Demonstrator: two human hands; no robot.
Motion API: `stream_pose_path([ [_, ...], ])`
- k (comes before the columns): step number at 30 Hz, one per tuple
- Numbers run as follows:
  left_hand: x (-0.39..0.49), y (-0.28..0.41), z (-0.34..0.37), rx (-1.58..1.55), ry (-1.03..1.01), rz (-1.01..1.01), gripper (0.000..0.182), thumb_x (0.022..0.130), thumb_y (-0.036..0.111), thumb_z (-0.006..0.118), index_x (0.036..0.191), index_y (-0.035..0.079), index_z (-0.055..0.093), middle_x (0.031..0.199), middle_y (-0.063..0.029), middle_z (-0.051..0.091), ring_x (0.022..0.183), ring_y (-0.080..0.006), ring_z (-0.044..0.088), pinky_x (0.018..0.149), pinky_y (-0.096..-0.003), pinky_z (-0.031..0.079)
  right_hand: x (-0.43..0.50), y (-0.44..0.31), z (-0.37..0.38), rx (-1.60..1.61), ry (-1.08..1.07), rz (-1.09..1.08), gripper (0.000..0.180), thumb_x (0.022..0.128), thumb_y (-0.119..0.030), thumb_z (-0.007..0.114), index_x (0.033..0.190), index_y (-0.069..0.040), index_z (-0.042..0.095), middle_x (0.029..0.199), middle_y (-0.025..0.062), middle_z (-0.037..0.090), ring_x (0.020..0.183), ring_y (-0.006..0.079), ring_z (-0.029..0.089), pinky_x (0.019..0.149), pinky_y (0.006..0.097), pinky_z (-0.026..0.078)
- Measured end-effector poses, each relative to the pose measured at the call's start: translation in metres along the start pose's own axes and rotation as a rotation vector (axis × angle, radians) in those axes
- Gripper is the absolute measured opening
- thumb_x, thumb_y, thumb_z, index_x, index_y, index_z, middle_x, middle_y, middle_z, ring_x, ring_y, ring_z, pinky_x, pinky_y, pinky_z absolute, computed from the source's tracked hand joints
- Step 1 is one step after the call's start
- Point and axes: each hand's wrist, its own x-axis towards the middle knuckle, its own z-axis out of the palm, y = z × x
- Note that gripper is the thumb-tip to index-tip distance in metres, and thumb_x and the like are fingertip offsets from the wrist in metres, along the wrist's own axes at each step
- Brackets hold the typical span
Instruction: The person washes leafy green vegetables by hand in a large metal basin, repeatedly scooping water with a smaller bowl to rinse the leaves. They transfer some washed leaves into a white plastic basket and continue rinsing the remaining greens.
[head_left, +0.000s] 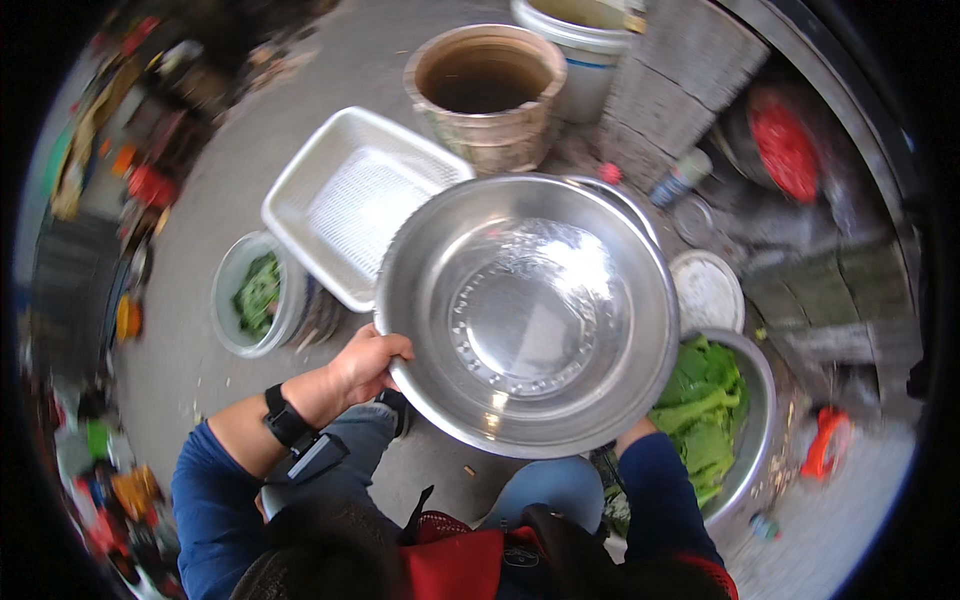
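Observation:
A wide stainless steel basin (525, 315) is held up in front of me, with some shiny wetness or glare on its inside. My left hand (375, 358) grips its left rim, thumb over the edge. Under the lower right rim, my right hand (636, 433) supports the basin; its fingers are hidden beneath. Behind the right arm, a metal basin (763, 420) on the ground holds large green leaves (701, 420). A white perforated plastic basket (300, 180) lies beyond the held basin, which overlaps its near right corner.
A clear plastic tub (225, 322) with cut greens (259, 296) stands at left. Farther off are a brown ribbed pot (487, 139) and a white bucket (577, 67). Concrete blocks (675, 82), a round white lid (706, 289) and a red-orange ring-shaped object (823, 444) lie at right.

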Motion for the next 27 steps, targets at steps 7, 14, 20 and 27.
stream_pose_path([
  [7, -0.092, -0.051, -0.056, -0.013, 0.126, -0.002, 0.025, 0.071, -0.002, 0.054, 0.095, -0.008, 0.056, 0.072, -0.0126, 0.059, 0.054, -0.0215, 0.06, 0.044, -0.0314, 0.052, -0.077, -0.003, -0.02, 0.295, -0.2, 0.201, 0.062, 0.089, -0.047, 0.04, 0.126, 0.002, 0.039, 0.121, 0.0165, 0.049, 0.107, 0.0268, 0.051, 0.091, 0.0403, 0.042],
  [14, -0.086, -0.093, -0.131, 0.091, 0.118, -0.026, 0.029, 0.07, -0.004, 0.055, 0.099, -0.005, 0.056, 0.08, -0.0096, 0.06, 0.066, -0.0182, 0.061, 0.057, -0.0307, 0.052, -0.095, -0.017, -0.019, 0.401, -0.8, 0.059, 0.075, 0.089, -0.061, 0.029, 0.135, -0.002, 0.031, 0.131, 0.0146, 0.044, 0.116, 0.0256, 0.046, 0.094, 0.0373, 0.04],
  [20, -0.01, -0.176, -0.196, 0.087, -0.038, -0.078, 0.03, 0.069, -0.005, 0.055, 0.099, -0.004, 0.058, 0.081, -0.0107, 0.061, 0.069, -0.0208, 0.062, 0.063, -0.0318, 0.052, -0.123, 0.008, -0.015, -0.245, -0.632, 0.1, 0.037, 0.086, -0.011, 0.056, 0.12, -0.005, 0.043, 0.109, 0.0084, 0.059, 0.093, 0.0148, 0.059, 0.073, 0.0313, 0.052],
  [27, 0.054, -0.236, -0.226, 0.299, -0.002, -0.128, 0.035, 0.067, 0.007, 0.061, 0.101, 0.0, 0.058, 0.08, -0.01, 0.062, 0.061, -0.0201, 0.061, 0.045, -0.0297, 0.049, -0.126, 0.055, 0.015, -0.418, -0.551, 0.292, 0.03, 0.084, -0.008, 0.057, 0.112, -0.006, 0.044, 0.107, 0.007, 0.058, 0.095, 0.017, 0.058, 0.075, 0.0356, 0.052],
])
